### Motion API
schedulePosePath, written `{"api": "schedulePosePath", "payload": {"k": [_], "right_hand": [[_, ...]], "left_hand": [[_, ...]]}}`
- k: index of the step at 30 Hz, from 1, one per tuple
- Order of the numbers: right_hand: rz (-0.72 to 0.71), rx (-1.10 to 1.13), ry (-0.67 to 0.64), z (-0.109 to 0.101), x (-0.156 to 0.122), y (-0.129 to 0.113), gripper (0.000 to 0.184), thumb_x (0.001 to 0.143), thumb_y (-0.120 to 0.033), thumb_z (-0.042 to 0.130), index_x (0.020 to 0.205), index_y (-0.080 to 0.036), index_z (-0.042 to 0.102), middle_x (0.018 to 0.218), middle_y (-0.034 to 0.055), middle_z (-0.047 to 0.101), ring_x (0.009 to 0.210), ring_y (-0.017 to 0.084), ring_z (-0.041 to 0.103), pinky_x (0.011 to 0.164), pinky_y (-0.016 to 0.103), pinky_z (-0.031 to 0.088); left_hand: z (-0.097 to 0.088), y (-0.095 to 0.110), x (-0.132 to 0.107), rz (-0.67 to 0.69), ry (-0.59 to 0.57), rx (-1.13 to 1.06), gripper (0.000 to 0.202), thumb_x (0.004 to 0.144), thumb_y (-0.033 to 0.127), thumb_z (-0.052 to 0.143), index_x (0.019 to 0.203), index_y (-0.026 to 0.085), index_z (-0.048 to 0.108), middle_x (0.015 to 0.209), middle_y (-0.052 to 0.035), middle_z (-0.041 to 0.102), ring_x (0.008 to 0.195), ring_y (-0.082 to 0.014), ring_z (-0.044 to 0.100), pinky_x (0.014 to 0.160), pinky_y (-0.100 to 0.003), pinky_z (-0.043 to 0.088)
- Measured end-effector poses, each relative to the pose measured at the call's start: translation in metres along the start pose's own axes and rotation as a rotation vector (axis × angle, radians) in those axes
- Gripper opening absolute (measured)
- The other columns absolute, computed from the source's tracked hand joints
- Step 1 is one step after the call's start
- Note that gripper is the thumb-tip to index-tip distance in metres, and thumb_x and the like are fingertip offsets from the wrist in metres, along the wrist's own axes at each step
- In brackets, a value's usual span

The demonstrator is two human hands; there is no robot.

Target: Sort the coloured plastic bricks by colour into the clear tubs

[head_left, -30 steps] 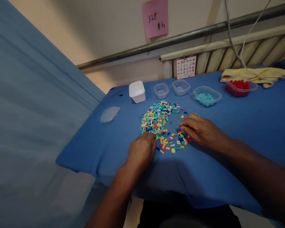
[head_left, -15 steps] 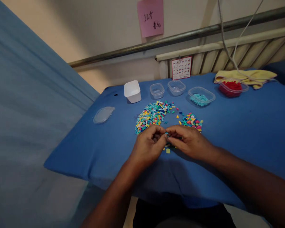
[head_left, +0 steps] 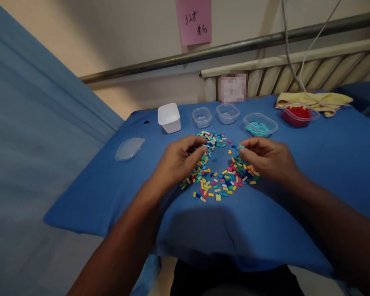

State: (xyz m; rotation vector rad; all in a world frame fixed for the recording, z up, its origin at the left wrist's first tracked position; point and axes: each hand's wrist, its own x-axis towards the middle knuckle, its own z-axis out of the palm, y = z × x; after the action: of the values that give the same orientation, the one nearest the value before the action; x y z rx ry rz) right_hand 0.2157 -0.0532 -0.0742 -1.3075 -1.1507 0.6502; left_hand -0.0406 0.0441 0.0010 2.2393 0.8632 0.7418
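Small multicoloured toy bricks [head_left: 214, 187] lie in a loose ring on the blue cloth. My left hand [head_left: 181, 158] hovers over the left part of this heap, thumb and forefinger apart, with no brick visible between them. It covers part of the heap. Above the right side of the ring is my right hand [head_left: 268, 158], pinching a light-blue toy brick [head_left: 241, 147] between thumb and fingertips. Just beyond that hand stands a clear tub [head_left: 274, 128] holding light-blue bricks [head_left: 257, 129].
Along the back stand a white tub [head_left: 169, 117], two clear tubs [head_left: 202, 119] [head_left: 228, 117] and a tub of red bricks [head_left: 298, 115] by a yellow cloth [head_left: 314, 100]. A clear lid [head_left: 130, 149] lies at left. A radiator [head_left: 280, 68] runs behind the table.
My hands were together over the front of the heap. They have moved apart, the left leftward and the right rightward and away from me, carrying the light-blue toy brick.
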Motion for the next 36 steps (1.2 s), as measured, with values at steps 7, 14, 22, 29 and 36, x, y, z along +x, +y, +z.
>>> {"api": "schedulePosePath", "payload": {"k": [7,14,22,29,36], "right_hand": [[0.000,-0.178,0.167,-0.027,0.020,0.020,0.022,0.087,-0.040,0.083,0.099,-0.022,0.081,0.081,0.0049,0.080,0.069,0.021,0.075,0.063,0.032,0.060],[-0.173,-0.397,0.000,-0.016,0.007,0.019,0.020,0.094,-0.040,0.076,0.102,-0.022,0.082,0.086,0.0055,0.081,0.072,0.022,0.075,0.071,0.036,0.062],[-0.220,-0.427,-0.035,-0.019,0.007,0.022,0.018,0.097,-0.037,0.073,0.104,-0.023,0.081,0.088,0.0054,0.081,0.073,0.023,0.075,0.072,0.038,0.062],[-0.247,-0.431,-0.045,-0.020,0.008,0.021,0.017,0.098,-0.036,0.072,0.105,-0.023,0.080,0.089,0.0048,0.081,0.073,0.022,0.074,0.073,0.037,0.061],[-0.253,-0.440,-0.067,-0.019,0.008,0.022,0.019,0.098,-0.037,0.071,0.107,-0.023,0.080,0.090,0.0052,0.081,0.075,0.022,0.075,0.073,0.037,0.061]], "left_hand": [[-0.021,-0.037,-0.055,0.083,-0.010,0.445,0.061,0.113,0.058,0.050,0.160,0.021,0.056,0.168,-0.0160,0.052,0.155,-0.0329,0.049,0.130,-0.057,0.040],[0.006,-0.060,-0.039,0.195,-0.506,0.653,0.066,0.118,0.060,0.023,0.173,0.028,0.040,0.185,-0.0064,0.018,0.173,-0.0305,0.014,0.140,-0.058,0.016],[0.015,-0.080,0.007,0.237,-0.481,0.717,0.063,0.118,0.058,0.021,0.171,0.032,0.045,0.184,-0.0017,0.022,0.173,-0.0297,0.015,0.139,-0.060,0.015],[0.010,-0.087,0.037,0.170,-0.528,0.703,0.072,0.117,0.062,0.020,0.177,0.026,0.030,0.186,-0.0066,0.013,0.173,-0.0336,0.012,0.138,-0.062,0.016],[0.006,-0.079,0.010,0.201,-0.584,0.724,0.080,0.113,0.074,0.018,0.179,0.029,0.021,0.186,-0.0049,0.008,0.174,-0.0308,0.006,0.140,-0.058,0.006]]}}
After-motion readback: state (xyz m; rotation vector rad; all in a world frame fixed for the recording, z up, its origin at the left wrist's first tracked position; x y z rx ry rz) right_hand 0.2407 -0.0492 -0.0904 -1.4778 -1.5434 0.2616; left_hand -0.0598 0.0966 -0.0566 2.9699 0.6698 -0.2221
